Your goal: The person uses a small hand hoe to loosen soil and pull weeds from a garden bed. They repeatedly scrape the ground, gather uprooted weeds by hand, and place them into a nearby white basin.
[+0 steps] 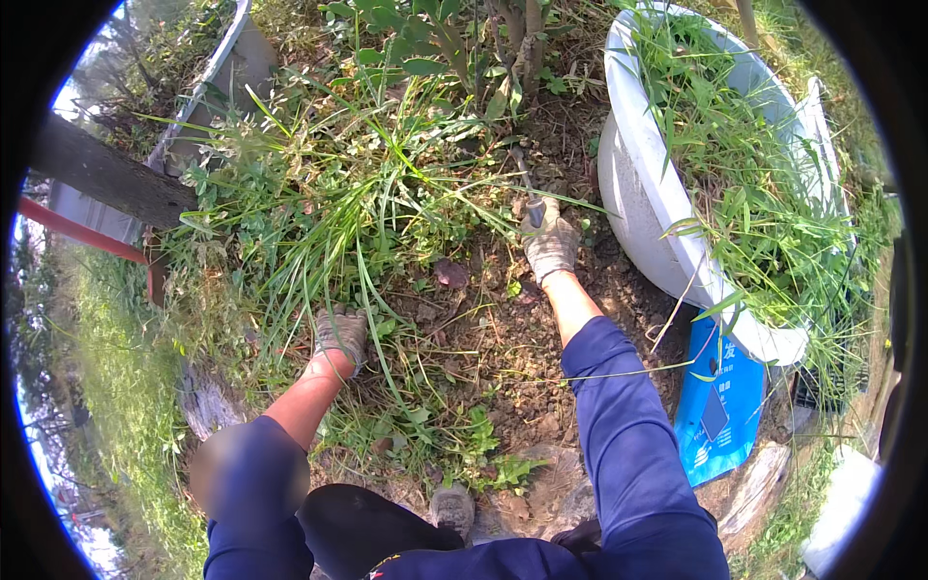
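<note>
My right hand (551, 240), in a dirty knit work glove, is closed round the grip of a small hand tool (523, 166). Its thin shaft points away from me, and its far end is lost among soil and leaves, so I cannot make out its kind. My left hand (340, 333), gloved too, is low in the weeds (290, 232) at the left; its fingertips are hidden among stems, and I cannot tell whether it grips any. Long grass blades (387, 179) arch between and beyond both hands. Bare brown soil (503, 338) lies between my forearms.
A large pale tub (638, 208) heaped with pulled grass stands at the right, a blue printed bag (720, 406) beneath its near side. A cactus (425, 43) grows at the far side. At the left are a tree trunk (116, 174) and a red bar (82, 232). Stones (551, 483) edge the bed.
</note>
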A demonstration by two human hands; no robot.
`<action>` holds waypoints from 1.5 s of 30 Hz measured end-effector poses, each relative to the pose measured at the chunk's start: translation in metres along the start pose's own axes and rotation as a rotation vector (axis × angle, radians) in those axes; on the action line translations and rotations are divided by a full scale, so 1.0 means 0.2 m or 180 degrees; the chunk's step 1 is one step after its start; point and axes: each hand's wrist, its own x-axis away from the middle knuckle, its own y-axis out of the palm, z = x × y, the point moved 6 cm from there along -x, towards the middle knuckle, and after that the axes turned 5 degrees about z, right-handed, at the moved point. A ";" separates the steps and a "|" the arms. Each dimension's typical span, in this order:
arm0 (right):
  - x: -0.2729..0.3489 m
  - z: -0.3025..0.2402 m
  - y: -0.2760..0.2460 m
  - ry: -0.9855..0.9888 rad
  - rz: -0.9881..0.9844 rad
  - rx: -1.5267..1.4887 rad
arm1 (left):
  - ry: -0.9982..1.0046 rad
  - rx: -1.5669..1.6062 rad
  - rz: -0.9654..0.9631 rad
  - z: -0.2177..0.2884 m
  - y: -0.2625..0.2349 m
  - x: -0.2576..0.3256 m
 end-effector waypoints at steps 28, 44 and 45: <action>0.16 -0.09 -0.13 -0.1579 -0.0802 0.1512 | -0.0351 0.0334 -0.0122 -0.04 0.24 -0.12; -0.38 -0.42 -0.05 -0.1157 0.0215 -0.0336 | -0.0094 0.0473 -0.0481 0.00 -0.08 -0.01; -0.42 -0.45 0.00 -0.1308 0.0304 -0.0227 | -0.0059 0.0454 -0.0476 0.00 -0.07 -0.01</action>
